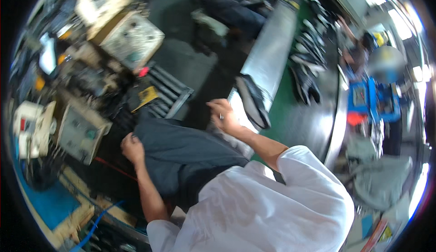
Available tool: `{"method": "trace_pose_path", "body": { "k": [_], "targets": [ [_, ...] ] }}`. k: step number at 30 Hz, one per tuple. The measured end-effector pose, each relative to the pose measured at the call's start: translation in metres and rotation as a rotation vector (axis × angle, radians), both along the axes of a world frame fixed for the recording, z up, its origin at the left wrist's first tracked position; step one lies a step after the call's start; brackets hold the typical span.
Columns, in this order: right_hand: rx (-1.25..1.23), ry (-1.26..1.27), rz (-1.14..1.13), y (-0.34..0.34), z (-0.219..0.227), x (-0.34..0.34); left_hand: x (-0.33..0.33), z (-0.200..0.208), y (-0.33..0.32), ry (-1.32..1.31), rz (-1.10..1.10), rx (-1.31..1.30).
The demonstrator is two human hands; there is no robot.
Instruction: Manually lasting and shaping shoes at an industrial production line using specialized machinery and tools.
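My left hand (132, 149) hangs beside my left knee, its fingers curled in and nothing visible in them. In front of my lap is my right hand (225, 116), with a ring on one finger. Its fingers are loosely bent and apart, and they hold nothing. Just to the right of that hand, a dark shoe (252, 101) with a pale sole rests on the long metal surface (268, 52). The shoe and my right hand look apart. Dark grey trousers (181, 143) cover my legs between the two hands.
Several shoes (308, 54) line the green and grey bench on the right. Machines with metal boxes (131, 38) stand at the left, near a slatted metal rack (165, 91). A seated co-worker (231, 2) is at the far end; another person (359, 52) is beyond the bench.
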State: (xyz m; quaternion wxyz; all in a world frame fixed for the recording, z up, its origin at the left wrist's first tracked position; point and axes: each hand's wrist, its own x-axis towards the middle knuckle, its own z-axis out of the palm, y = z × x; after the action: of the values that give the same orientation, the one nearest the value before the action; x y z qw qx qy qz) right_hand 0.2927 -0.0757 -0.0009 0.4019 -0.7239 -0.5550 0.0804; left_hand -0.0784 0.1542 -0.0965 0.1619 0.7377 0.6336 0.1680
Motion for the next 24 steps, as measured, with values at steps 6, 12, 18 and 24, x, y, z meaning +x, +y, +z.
{"method": "trace_pose_path", "body": {
  "k": [6, 12, 18, 24],
  "targets": [
    [-0.467, -0.233, -1.017, -0.390, -0.035, 0.107, -0.003, -0.004, 0.006, 0.066, -0.057, -0.002],
    [-0.921, -0.159, -1.268, -0.527, -0.051, 0.201, -0.029, -0.017, 0.029, -0.065, -0.136, -0.107],
    [-0.742, -0.181, -1.034, -0.414, -0.065, 0.364, -0.068, 0.029, 0.031, -0.200, -0.122, -0.106],
    [-0.910, -0.082, -1.054, -0.306, -0.073, 0.410, -0.043, 0.084, 0.027, -0.066, -0.155, -0.217]
  ]
}}
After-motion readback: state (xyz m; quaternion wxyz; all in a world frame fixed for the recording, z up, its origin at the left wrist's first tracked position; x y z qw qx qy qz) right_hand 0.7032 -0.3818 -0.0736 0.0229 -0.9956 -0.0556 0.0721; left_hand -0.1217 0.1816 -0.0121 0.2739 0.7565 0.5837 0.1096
